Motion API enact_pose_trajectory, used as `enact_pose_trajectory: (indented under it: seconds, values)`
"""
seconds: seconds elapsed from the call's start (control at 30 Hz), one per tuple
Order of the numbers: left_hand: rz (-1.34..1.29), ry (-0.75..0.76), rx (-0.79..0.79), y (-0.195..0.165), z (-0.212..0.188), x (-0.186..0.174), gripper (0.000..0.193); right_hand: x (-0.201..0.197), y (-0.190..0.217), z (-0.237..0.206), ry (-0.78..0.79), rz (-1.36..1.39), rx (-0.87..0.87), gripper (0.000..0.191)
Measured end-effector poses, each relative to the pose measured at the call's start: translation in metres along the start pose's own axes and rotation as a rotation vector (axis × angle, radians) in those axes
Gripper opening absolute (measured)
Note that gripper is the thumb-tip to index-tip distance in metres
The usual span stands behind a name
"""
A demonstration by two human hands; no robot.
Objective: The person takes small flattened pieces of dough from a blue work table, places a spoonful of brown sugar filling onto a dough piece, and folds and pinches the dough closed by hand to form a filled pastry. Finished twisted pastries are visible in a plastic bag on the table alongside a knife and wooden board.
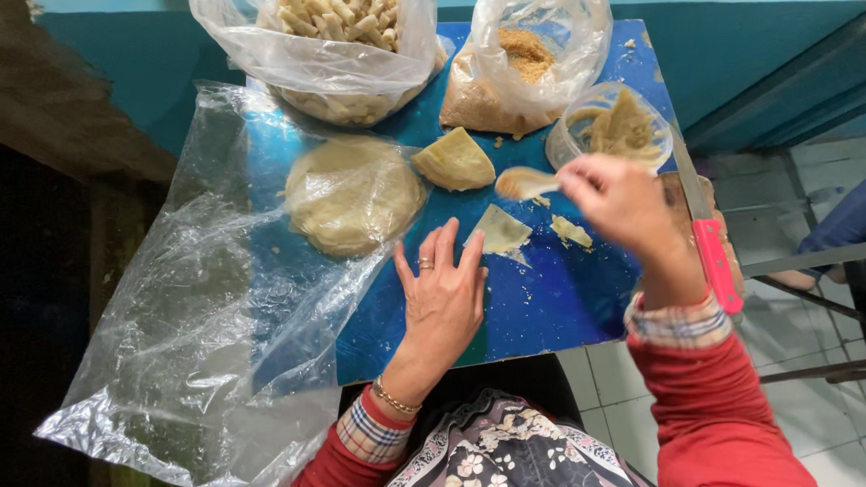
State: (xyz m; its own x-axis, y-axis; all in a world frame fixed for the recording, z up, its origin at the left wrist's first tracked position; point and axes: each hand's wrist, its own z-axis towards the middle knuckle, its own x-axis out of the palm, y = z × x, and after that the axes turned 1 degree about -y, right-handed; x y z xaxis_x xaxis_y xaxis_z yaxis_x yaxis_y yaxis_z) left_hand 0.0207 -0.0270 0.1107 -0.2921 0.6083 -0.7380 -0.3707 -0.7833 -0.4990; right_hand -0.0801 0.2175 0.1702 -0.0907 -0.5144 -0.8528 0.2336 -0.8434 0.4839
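Bare blue board (552, 297) near edge; bags (532, 54), dough stack (353, 193), knife (710, 241) around.

Red sleeves with plaid cuffs, floral garment at the lap, gold ring and beaded bracelet on the left hand (442, 297)

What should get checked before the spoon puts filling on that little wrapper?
1. Triangular wrapper lies flat on the blue table: ok.
2. Left hand steadies it, fingertips at its edge: ok.
3. Right hand holds the spoon: ok.
4. Spoon loaded: cannot tell, blurred.
5. Filling tub close by: ok.
6. Knife away from both hands: not ok, beside the right wrist.
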Motion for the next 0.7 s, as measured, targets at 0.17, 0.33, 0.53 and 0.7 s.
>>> enact_pose_trajectory:
  seconds: [0.17,0.33,0.53,0.7]
  values:
    - [0.054,0.058,0.044,-0.007,0.016,0.001,0.048,0.019,0.018,-0.043,-0.163,-0.207,-0.305,0.009]
    - [0.154,0.125,0.071,-0.016,0.022,0.018,0.046,0.021,0.019,-0.06,-0.285,-0.406,-0.494,0.025]
    - [0.109,0.012,0.104,-0.014,0.015,0.016,0.035,0.02,0.013,-0.065,-0.351,-0.481,-0.578,0.031]
    - [0.006,-0.056,0.039,-0.011,0.007,0.006,0.029,0.017,0.02,-0.061,-0.351,-0.465,-0.591,0.031]
